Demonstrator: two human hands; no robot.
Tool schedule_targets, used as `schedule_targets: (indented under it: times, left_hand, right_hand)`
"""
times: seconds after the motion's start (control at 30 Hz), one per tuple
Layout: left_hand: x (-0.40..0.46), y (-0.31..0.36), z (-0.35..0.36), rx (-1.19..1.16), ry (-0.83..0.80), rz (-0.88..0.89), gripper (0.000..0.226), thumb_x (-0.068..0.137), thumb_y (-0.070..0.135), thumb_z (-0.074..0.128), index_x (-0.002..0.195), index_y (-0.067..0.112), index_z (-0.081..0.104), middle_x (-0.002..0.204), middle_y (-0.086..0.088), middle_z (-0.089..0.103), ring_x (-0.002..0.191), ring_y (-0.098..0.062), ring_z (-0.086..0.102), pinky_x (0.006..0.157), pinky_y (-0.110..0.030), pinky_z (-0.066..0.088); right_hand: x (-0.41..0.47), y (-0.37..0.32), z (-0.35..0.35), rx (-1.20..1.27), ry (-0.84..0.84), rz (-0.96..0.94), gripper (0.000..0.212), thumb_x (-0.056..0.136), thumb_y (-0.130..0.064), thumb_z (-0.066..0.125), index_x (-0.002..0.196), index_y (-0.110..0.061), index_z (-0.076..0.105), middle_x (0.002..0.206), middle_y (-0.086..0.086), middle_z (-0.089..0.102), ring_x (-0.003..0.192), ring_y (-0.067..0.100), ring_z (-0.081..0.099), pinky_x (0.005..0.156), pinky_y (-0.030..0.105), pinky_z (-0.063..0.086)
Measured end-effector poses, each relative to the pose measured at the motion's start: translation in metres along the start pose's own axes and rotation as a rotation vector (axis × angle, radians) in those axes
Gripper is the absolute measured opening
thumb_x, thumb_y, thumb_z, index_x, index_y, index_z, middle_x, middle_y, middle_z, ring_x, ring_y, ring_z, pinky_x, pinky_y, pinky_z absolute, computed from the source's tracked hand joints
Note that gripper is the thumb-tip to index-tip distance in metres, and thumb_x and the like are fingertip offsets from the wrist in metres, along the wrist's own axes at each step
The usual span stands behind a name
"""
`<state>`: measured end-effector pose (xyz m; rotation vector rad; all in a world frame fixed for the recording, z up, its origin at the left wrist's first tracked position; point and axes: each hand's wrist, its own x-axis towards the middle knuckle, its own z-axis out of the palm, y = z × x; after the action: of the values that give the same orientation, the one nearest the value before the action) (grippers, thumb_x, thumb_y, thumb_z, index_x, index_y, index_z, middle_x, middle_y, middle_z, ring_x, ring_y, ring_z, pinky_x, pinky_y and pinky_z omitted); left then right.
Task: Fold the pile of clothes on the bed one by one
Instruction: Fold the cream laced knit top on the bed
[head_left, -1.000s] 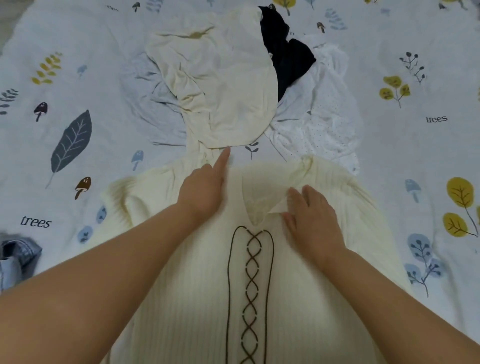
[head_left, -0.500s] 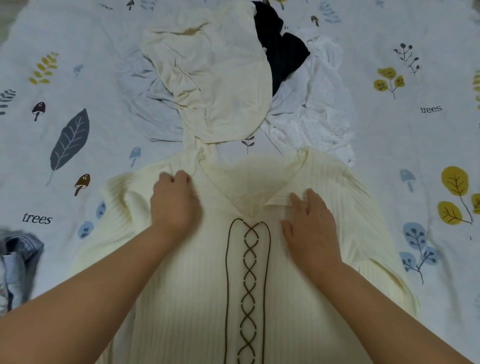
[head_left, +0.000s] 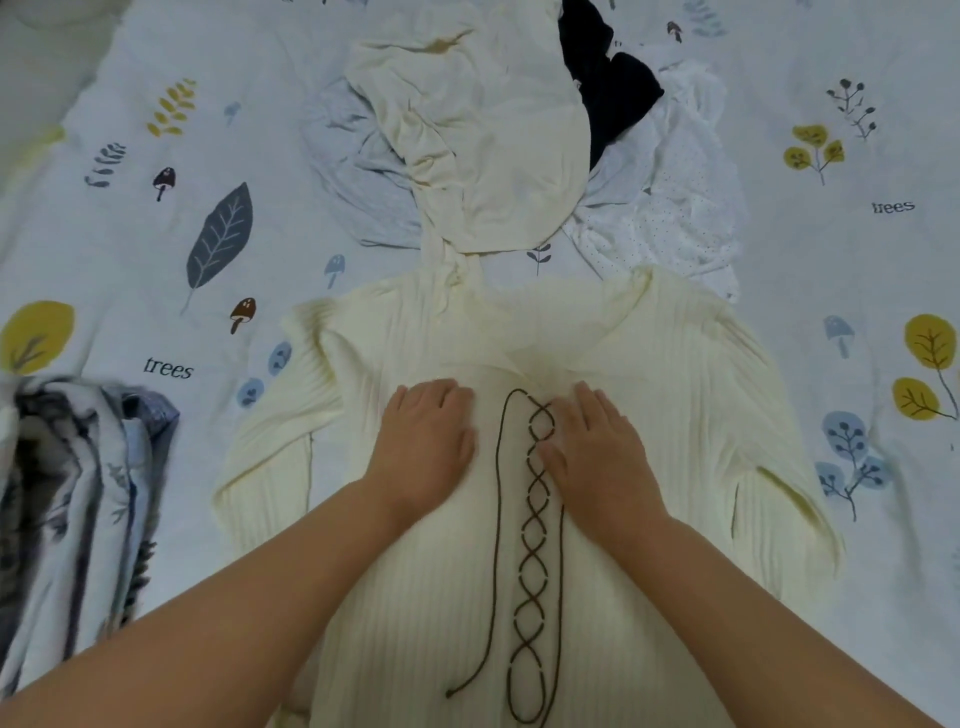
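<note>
Clothes pile (head_left: 483, 140) sits at the far middle of the bed: cream piece on top, black garment (head_left: 605, 98) at its right, grey garment (head_left: 353, 171) at its left, white dotted garment (head_left: 670, 208) at the near right. I go big to small. Bedsheet (head_left: 831, 249), pale with leaf and mushroom print, fills the frame. Cream ribbed sweater (head_left: 691, 395) lies flat, face up, in front of the pile, collar toward it, brown lacing (head_left: 537, 499) down the centre. A strip of the pile's cream piece overlaps the sweater's left shoulder.

Versus half a second ago: both hands sit lower on the chest, closer to the lacing; the left one was curled at the left shoulder, now flat. The view has dropped too, so more of the folded stack (head_left: 72, 499) shows at the left edge.

Left hand (head_left: 428, 434) is flat, fingers straight, palm pressing the knit just left of the lacing. Right hand (head_left: 597, 441) is flat too, pressing just right of it, thumb touching the lace. Neither grips anything.

Edges: left sleeve lies tucked along the body, right sleeve likewise. Bare sheet is open on both sides of the sweater, wider on the right; the stack crowds the near left.
</note>
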<state>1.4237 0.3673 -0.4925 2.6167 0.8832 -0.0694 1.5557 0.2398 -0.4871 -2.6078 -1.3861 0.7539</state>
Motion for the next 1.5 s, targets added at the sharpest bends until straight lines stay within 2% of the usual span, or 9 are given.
schedule_targets:
  times: [0.2, 0.43, 0.6, 0.77, 0.9, 1.0, 1.1, 1.23, 1.5]
  left_hand:
    - [-0.075, -0.030, -0.026, -0.024, 0.186, -0.104, 0.026, 0.065, -0.002, 0.060, 0.090, -0.004, 0.067, 0.092, -0.023, 0.064, 0.082, -0.039, 0.064, 0.070, -0.043, 0.050]
    - [-0.101, -0.094, -0.023, -0.274, 0.030, -0.936, 0.047, 0.089, 0.012, 0.050, 0.130, -0.005, 0.034, 0.126, -0.028, 0.045, 0.115, -0.040, 0.044, 0.093, -0.044, 0.037]
    - [-0.100, -0.099, -0.053, -0.406, 0.241, -0.780, 0.017, 0.081, 0.000, 0.051, 0.095, 0.006, 0.044, 0.072, -0.005, 0.047, 0.070, -0.028, 0.047, 0.053, -0.033, 0.029]
    - [-0.102, -0.036, -0.095, -0.600, 0.283, -0.539, 0.027, 0.078, -0.001, 0.051, 0.068, 0.020, 0.039, 0.062, 0.003, 0.043, 0.055, -0.016, 0.038, 0.053, -0.030, 0.031]
    - [-0.093, 0.002, -0.123, -0.972, 0.143, -0.416, 0.011, 0.087, 0.014, 0.059, 0.076, 0.017, 0.057, 0.072, 0.002, 0.056, 0.062, -0.012, 0.054, 0.057, -0.029, 0.047]
    - [-0.079, -0.003, -0.131, -1.075, 0.090, -0.358, 0.017, 0.092, 0.014, 0.051, 0.079, 0.014, 0.062, 0.073, 0.002, 0.062, 0.065, -0.009, 0.060, 0.057, -0.026, 0.053]
    - [-0.065, -0.023, -0.113, -0.816, 0.126, -0.398, 0.018, 0.091, 0.008, 0.050, 0.078, 0.016, 0.059, 0.076, 0.004, 0.060, 0.071, -0.010, 0.057, 0.067, -0.027, 0.048]
    - [-0.045, -0.052, -0.084, -0.375, 0.118, -0.433, 0.018, 0.088, 0.002, 0.048, 0.098, 0.012, 0.059, 0.093, 0.001, 0.058, 0.078, -0.016, 0.057, 0.069, -0.024, 0.041]
    - [0.024, -0.070, -0.073, 0.042, 0.020, -0.030, 0.058, 0.087, -0.005, 0.044, 0.141, 0.015, 0.038, 0.150, -0.006, 0.028, 0.121, -0.031, 0.047, 0.085, -0.036, 0.043]
  right_hand:
    - [-0.054, -0.042, 0.020, -0.005, -0.067, -0.161, 0.043, 0.099, -0.018, 0.033, 0.141, -0.014, 0.035, 0.152, 0.006, 0.023, 0.141, 0.018, 0.020, 0.115, 0.029, 0.017]
    - [-0.085, -0.081, 0.047, 0.013, -0.076, -0.191, 0.044, 0.095, -0.016, 0.038, 0.139, -0.016, 0.036, 0.149, 0.001, 0.024, 0.138, 0.015, 0.020, 0.115, 0.027, 0.015]
    - [-0.101, -0.108, 0.051, 0.181, -0.085, -0.179, 0.046, 0.096, -0.030, 0.042, 0.139, -0.020, 0.034, 0.146, -0.001, 0.030, 0.135, 0.014, 0.025, 0.112, 0.027, 0.022]
    - [-0.107, -0.176, 0.028, 1.155, -0.355, -0.108, 0.083, 0.068, -0.037, 0.074, 0.137, -0.036, 0.030, 0.132, -0.020, 0.048, 0.121, -0.005, 0.045, 0.101, 0.023, 0.038]
    - [-0.102, -0.182, 0.003, 1.355, -0.091, 0.060, 0.040, 0.074, 0.005, 0.058, 0.099, -0.026, 0.065, 0.088, -0.003, 0.070, 0.079, 0.008, 0.065, 0.065, 0.020, 0.050]
    - [-0.101, -0.141, -0.016, 1.536, -0.174, 0.232, 0.023, 0.066, -0.004, 0.056, 0.082, -0.019, 0.066, 0.062, 0.000, 0.063, 0.056, 0.016, 0.059, 0.056, 0.029, 0.047]
    - [-0.101, -0.090, -0.018, 1.372, -0.166, 0.464, 0.027, 0.079, -0.015, 0.063, 0.105, -0.014, 0.056, 0.079, 0.001, 0.064, 0.062, 0.017, 0.061, 0.057, 0.033, 0.051]
    - [-0.103, -0.055, 0.005, 0.518, -0.020, 0.574, 0.064, 0.083, -0.038, 0.061, 0.136, -0.020, 0.030, 0.125, 0.007, 0.043, 0.111, 0.024, 0.048, 0.087, 0.036, 0.043]
    - [-0.106, -0.060, 0.047, -0.018, 0.025, 0.498, 0.083, 0.082, -0.047, 0.053, 0.144, -0.023, 0.003, 0.128, 0.003, 0.026, 0.117, 0.018, 0.032, 0.091, 0.030, 0.037]
